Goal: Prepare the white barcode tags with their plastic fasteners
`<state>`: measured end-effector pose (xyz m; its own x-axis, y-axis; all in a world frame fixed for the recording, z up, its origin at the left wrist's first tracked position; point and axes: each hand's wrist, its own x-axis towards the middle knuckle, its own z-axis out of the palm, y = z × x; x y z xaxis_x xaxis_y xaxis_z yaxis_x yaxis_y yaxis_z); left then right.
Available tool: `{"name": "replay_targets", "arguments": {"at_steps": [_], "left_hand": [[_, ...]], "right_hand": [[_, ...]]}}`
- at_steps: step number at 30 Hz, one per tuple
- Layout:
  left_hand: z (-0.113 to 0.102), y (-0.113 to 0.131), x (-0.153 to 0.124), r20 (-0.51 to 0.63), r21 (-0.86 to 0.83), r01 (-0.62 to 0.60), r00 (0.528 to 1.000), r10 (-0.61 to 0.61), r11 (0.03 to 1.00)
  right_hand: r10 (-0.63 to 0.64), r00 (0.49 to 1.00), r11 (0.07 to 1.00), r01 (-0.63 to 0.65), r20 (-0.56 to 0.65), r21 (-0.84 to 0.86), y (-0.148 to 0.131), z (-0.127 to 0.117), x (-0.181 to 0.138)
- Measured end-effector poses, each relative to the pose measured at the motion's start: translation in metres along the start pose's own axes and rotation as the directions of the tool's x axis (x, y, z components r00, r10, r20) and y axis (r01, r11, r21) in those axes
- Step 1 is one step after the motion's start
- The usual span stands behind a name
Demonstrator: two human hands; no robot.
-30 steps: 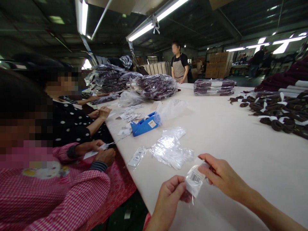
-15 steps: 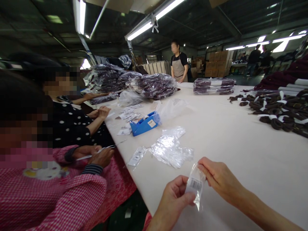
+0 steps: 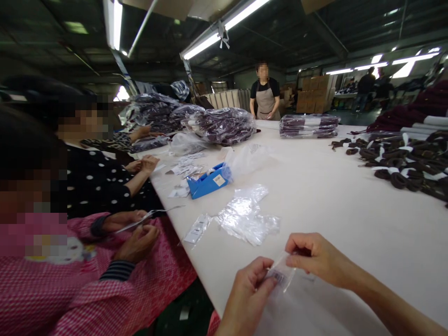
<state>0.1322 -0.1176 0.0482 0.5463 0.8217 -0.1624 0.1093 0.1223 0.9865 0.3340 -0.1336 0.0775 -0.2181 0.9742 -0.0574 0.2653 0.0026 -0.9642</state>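
Observation:
Between my hands is a small clear plastic bag [image 3: 285, 274] with a barcode label [image 3: 279, 277] showing inside it. My left hand [image 3: 249, 289] pinches the bag's lower left side, thumb over the label. My right hand [image 3: 311, 256] is closed on the upper right edge of the bag, with the fingers bent. Just beyond lies a loose pile of flat clear bags [image 3: 245, 214] on the white table [image 3: 336, 200]. A bagged label [image 3: 198, 228] rests to the left of that pile, near the table edge.
A blue tape dispenser [image 3: 208, 182] stands behind the clear bags, with loose labels [image 3: 185, 164] around it. Bagged maroon garments [image 3: 224, 125] are stacked farther back. Bundled dark cords [image 3: 402, 158] lie at the right. Co-workers sit at the left; another person [image 3: 266, 95] stands at the far end.
The small bag has tilted over and sits flatter, its label now partly covered. My right hand has turned slightly. The person at the far end has turned toward the table.

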Motion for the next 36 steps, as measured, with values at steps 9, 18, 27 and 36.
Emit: {"name": "replay_targets", "arguments": {"at_steps": [9,18,27,36], "left_hand": [[0.002,0.004,0.003,0.032,-0.032,0.06,0.998,-0.059,0.998],[-0.012,-0.015,-0.011,-0.002,-0.096,0.162,0.987,-0.163,0.982],[-0.09,-0.003,-0.019,-0.371,-0.095,-0.003,0.928,-0.032,0.995],[-0.228,-0.002,0.045,-0.719,0.282,0.073,0.676,0.16,0.957]], "right_hand": [[-0.076,0.99,0.996,0.07,-0.119,-0.059,0.0,0.004,0.001],[-0.178,0.983,0.905,0.141,-0.055,-0.401,0.017,0.011,-0.006],[-0.227,0.967,0.87,0.253,0.114,-0.422,-0.025,0.04,0.066],[-0.349,0.933,0.739,0.332,0.088,-0.586,-0.073,0.107,0.244]]}}
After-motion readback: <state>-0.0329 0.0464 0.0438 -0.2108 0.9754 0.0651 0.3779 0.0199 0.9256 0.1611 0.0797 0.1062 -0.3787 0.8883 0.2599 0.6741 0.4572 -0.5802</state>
